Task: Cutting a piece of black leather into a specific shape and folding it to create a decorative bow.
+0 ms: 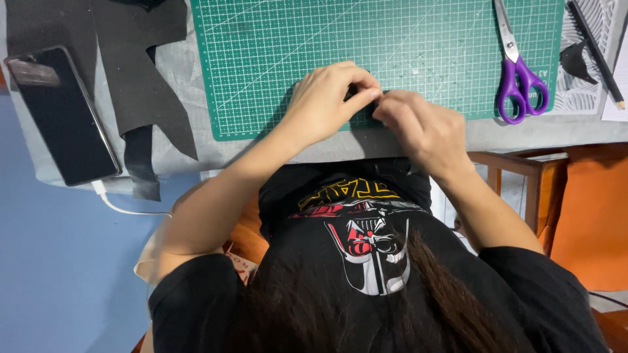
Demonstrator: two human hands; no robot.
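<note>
The small dark piece (366,110) pinched between the left hand (324,101) and the right hand (418,127) is almost wholly covered by fingers; its shape and material cannot be told. The green gridded cutting mat (366,46) runs off the top edge, and its near edge is hidden under both hands. The purple-handled scissors (517,72) lose their blade tips at the top edge. The dark pencil (596,55) is cut off at the top too. The black foam sheet offcuts (140,78) pass out of frame above, partly under the black smartphone (62,114)
</note>
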